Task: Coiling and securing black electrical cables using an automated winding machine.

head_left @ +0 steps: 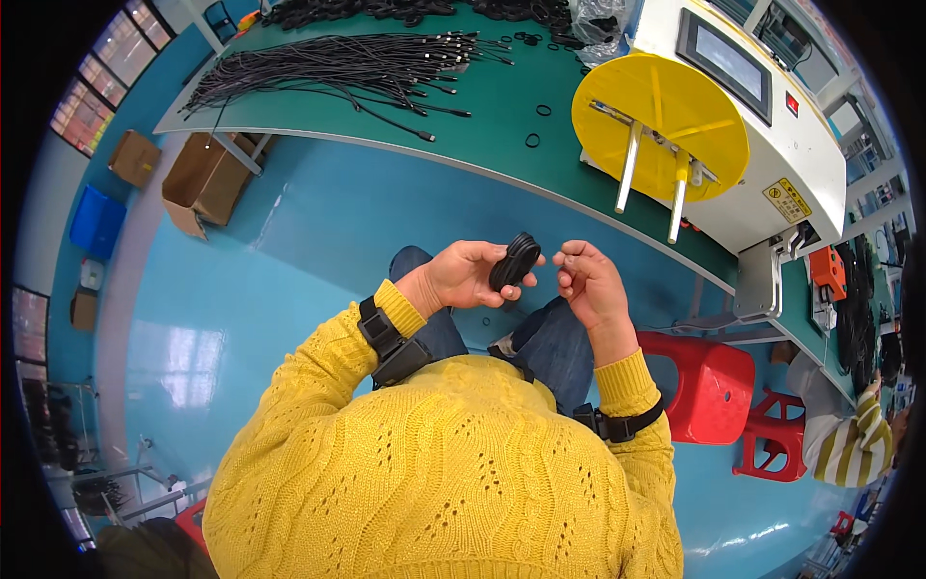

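A coiled black cable (516, 261) is held between the thumb and fingers of my left hand (458, 275), above my lap. Just to the right of the coil, my right hand (598, 294) is closed, its thumb and fingertips pressed together. Whatever may be between those fingertips is too small to make out. Beyond my hands, a bundle of straight black cables (338, 72) with metal plug ends lies on the green table (502, 150). A few small black rings (532, 140) lie on the tabletop to the right of that bundle.
A white machine (786, 154) with a yellow disc (661, 125) and two metal pegs stands at the table's right. Red stools (709, 386) are on my right, near a co-worker's striped sleeve (857, 449). Cardboard boxes (207, 183) stand on the floor at the left.
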A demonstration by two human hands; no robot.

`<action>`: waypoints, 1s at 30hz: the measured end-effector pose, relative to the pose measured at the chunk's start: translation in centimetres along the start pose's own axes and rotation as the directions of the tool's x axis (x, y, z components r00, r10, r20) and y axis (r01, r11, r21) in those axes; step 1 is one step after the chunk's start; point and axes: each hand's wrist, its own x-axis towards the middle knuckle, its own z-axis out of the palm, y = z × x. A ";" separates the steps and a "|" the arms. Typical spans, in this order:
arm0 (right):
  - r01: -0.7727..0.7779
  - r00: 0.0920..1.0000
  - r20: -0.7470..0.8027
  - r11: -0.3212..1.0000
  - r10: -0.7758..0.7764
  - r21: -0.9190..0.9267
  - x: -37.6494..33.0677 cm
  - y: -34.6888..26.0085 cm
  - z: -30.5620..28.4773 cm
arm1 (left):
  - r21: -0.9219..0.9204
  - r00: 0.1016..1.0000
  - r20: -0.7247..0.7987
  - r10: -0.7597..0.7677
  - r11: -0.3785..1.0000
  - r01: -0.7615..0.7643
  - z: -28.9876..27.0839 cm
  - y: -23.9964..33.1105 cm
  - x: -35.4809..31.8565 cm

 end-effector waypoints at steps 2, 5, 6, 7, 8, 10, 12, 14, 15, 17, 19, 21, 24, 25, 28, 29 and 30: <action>-0.001 1.000 0.001 0.997 0.001 -0.072 0.0 0.1 0.5 | 0.049 1.000 -0.007 0.018 0.999 -0.017 0.0 0.0 -0.2; 0.018 1.000 -0.015 0.977 -0.022 -0.213 -0.2 0.1 1.7 | 0.097 0.997 -0.021 0.068 0.993 -0.066 -0.1 -0.2 -0.3; 0.109 0.994 0.021 0.922 -0.109 -0.370 -0.4 0.0 2.2 | 0.101 0.998 -0.013 0.063 0.993 -0.061 -0.2 -0.3 -0.3; 0.197 0.980 0.070 0.834 -0.188 -0.515 -0.5 -0.1 2.6 | 0.194 0.998 -0.010 0.066 0.979 -0.063 -0.4 -0.5 -0.3; 0.279 0.958 0.133 0.717 -0.255 -0.639 -0.7 -0.3 3.0 | 0.285 0.998 -0.007 0.069 0.956 -0.065 -0.5 -0.6 -0.3; 0.343 0.935 0.230 0.524 -0.270 -0.779 -1.1 -0.9 3.6 | 0.372 0.997 -0.005 0.076 0.926 -0.069 -0.7 -0.8 -0.3; 0.446 0.875 0.418 0.067 -0.245 -0.892 -1.3 -1.3 4.0 | 0.444 1.000 -0.029 -0.004 0.896 0.016 -1.0 -0.8 -0.3; 0.456 0.866 0.458 -0.061 -0.200 -0.888 -1.0 -1.1 4.6 | 0.471 0.998 -0.047 -0.045 0.880 0.062 -1.1 -0.8 -0.1; 0.468 0.849 0.499 -0.190 -0.174 -0.863 -0.7 -0.9 4.8 | 0.310 0.993 -0.016 -0.114 0.944 0.113 -1.1 -0.7 0.0; 0.478 0.831 0.538 -0.313 -0.140 -0.820 -0.3 -0.5 4.8 | -0.049 0.975 0.051 -0.216 0.975 0.219 -1.0 -0.6 0.1; 0.466 0.843 0.517 -0.279 -0.150 -0.840 -0.1 -0.1 4.6 | -0.018 0.982 0.025 -0.185 0.982 0.186 -0.8 -0.8 0.0; 0.457 0.851 0.503 -0.258 -0.150 -0.851 0.0 0.3 4.3 | -0.007 0.992 -0.063 -0.111 0.994 0.111 -0.6 -1.3 -0.3; 0.465 0.819 0.510 -0.219 -0.262 -0.858 0.2 0.8 4.0 | -0.009 0.988 -0.125 -0.086 0.996 0.085 -0.4 -1.5 -0.5; 0.464 0.824 0.509 -0.220 -0.247 -0.858 0.2 0.9 4.0 | -0.005 0.990 -0.131 -0.061 0.998 0.061 -0.4 -1.6 -0.5; 0.445 0.816 0.482 -0.185 -0.320 -0.876 0.2 1.2 4.0 | -0.001 0.995 -0.074 -0.069 0.998 0.069 -0.5 -1.5 -0.4; 0.445 0.820 0.482 -0.185 -0.309 -0.876 0.2 1.2 4.0 | 0.004 0.996 -0.068 -0.066 0.998 0.067 -0.4 -1.4 -0.4; 0.426 0.845 0.451 -0.147 -0.289 -0.893 0.2 1.2 4.0 | 0.005 0.997 -0.037 -0.071 0.997 0.071 -0.4 -1.4 -0.4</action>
